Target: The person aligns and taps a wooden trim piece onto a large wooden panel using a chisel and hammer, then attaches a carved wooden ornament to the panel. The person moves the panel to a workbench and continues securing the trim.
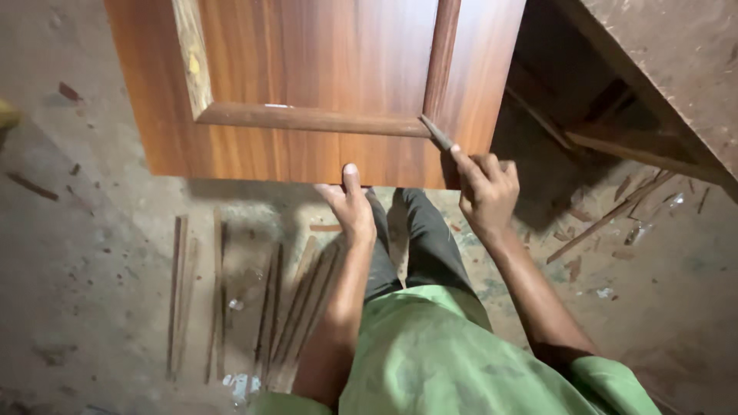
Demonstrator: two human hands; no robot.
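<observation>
While thin wood strips [231, 300] and scraps lie scattered on the dusty concrete floor [84, 230], a reddish-brown wooden door panel [323, 69] with raised moulding juts out above it, beside a rough bench [676, 61]. Left hand [350, 204] grips the panel's near edge, thumb on top. Right hand [488, 188] pinches a slim tool [438, 134], tip at the moulding's corner.
</observation>
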